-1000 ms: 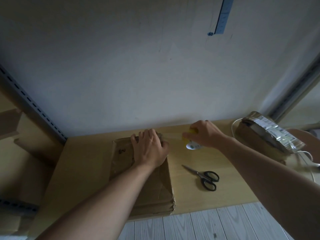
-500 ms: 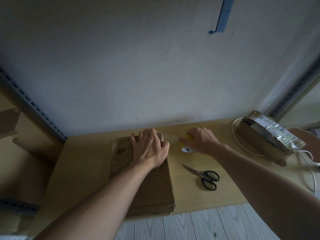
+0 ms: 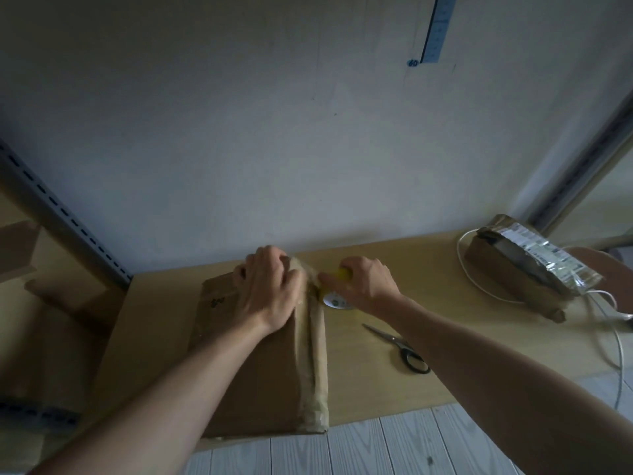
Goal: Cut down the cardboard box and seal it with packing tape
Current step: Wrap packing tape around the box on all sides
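Packing tape (image 3: 313, 354) lines one edge of the cardboard box (image 3: 253, 371), so sealing looks partway done: the left hand (image 3: 270, 289) presses down with its fingers relaxed while the right hand (image 3: 364, 281) grips the tape roll (image 3: 337, 299).

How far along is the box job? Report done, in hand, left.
Done: the cardboard box lies flat and closed on the table, scissors lying beside it, a tape strip along its right edge. In hand: left hand presses the far end; right hand grips the tape roll at the far right corner. Left: cutting the tape free; other seams cannot be judged.
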A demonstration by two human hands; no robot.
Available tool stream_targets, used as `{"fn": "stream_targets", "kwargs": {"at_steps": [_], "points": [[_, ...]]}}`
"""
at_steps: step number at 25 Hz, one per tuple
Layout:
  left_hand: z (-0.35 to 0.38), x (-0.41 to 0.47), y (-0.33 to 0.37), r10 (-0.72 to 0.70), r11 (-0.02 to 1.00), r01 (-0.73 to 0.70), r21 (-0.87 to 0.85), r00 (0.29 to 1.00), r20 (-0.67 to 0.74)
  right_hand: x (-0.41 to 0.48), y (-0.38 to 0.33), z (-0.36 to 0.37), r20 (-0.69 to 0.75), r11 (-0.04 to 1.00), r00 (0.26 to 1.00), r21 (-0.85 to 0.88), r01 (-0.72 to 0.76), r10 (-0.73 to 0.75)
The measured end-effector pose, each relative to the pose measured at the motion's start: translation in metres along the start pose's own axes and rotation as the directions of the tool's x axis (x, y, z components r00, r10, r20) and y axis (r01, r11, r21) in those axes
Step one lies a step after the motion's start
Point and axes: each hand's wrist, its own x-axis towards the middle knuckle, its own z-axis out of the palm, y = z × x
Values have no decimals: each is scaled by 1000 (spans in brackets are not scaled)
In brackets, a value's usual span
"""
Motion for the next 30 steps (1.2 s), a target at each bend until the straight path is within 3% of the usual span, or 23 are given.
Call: {"fn": "stream_targets", "kwargs": {"at_steps": [5,8,9,11,14,17,21,26,30], "points": [[-55,11,-57,-129,898,141,-416,990,55,10,-54,-18,-67,926,994,364,102,-83],[-77,9,-81,-186,663,253,-705,967,172,17,-83,-18,-15,846,990,518,125,-138],[-82,8,-87,-176,614,270,-742,963,205,19,-89,-18,0,822,989,556,123,-148],[-90,8,-101,-158,663,292,-690,955,252,23,-100,-15,27,803,981,578,141,-192],[-92,10,-114,-196,716,325,-618,943,270,30,-110,-18,29,836,964,505,215,-265],[-91,7,-117,-229,651,336,-681,942,246,39,-119,-26,21,877,926,328,351,-378],[-92,6,-125,-253,594,360,-720,933,258,46,-106,-28,28,855,856,86,512,-516],[-100,7,-152,-196,550,371,-748,928,316,37,-97,3,99,911,909,-41,410,-404],[-95,10,-166,-165,536,317,-783,948,272,41,-97,8,78,903,903,-54,427,-422]]}}
